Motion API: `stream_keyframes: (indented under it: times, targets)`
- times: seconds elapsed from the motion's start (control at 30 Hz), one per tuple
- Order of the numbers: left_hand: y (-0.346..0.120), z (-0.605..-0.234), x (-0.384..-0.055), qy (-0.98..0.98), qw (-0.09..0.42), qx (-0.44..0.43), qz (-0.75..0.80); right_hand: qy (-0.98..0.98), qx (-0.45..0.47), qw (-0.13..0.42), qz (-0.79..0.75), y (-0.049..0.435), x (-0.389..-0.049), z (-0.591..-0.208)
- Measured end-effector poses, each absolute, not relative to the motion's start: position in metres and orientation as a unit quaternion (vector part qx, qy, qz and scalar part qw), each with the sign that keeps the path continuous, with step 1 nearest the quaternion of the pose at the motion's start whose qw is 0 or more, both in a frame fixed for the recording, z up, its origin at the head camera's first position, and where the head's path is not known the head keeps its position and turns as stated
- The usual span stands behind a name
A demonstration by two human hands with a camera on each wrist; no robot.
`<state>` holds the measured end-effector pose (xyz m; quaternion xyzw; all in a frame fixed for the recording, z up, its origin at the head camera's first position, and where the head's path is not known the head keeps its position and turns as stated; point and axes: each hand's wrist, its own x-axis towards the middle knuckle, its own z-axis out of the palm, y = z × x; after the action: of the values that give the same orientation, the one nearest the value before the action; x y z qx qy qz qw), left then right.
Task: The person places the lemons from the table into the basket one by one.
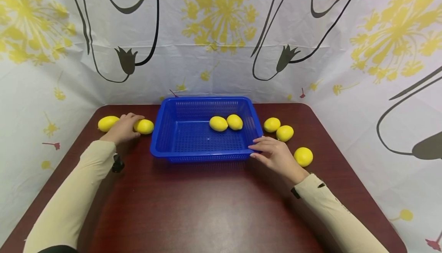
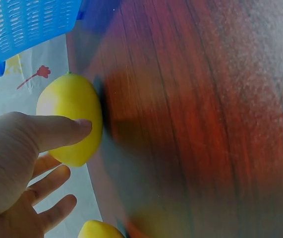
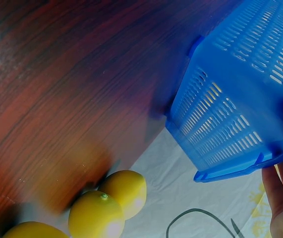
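Observation:
At the table's far left, my left hand [image 1: 121, 129] holds a lemon [image 1: 144, 126] between thumb and fingers. The left wrist view shows the thumb lying across this lemon [image 2: 74, 101], with the index finger partly hidden behind it. Another lemon [image 1: 108, 123] lies just left of that hand. A blue plastic basket [image 1: 203, 154] stands at the table's back middle, and two lemons [image 1: 218, 123] rest inside it. My right hand [image 1: 274, 155] grips the basket's rim at the near right corner. From the right wrist, fingers [image 3: 276, 191] show against the rim; the thumb is out of that view.
Right of the basket lie two lemons [image 1: 272, 124] side by side, with a third lemon [image 1: 303, 157] nearer, beside the right wrist. A dark red wooden table [image 1: 193, 207] bears everything. Patterned white cloth [image 1: 221, 72] hangs behind and along the sides.

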<state>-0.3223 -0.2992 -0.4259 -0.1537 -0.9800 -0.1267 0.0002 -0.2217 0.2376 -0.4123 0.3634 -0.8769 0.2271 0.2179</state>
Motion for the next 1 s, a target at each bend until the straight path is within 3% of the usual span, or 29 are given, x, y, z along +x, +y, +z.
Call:
stream_keyframes:
  times: [0.27, 1.0]
  targets:
    - [-0.294, -0.435, -0.328, -0.975, -0.026, -0.153, -0.159, -0.877, 0.364, 0.219, 0.226, 0.238, -0.221, -0.411]
    - [-0.288, -0.44, -0.328, -0.972, -0.019, -0.16, -0.171, -0.879, 0.364, 0.213, 0.224, 0.238, -0.222, -0.412]
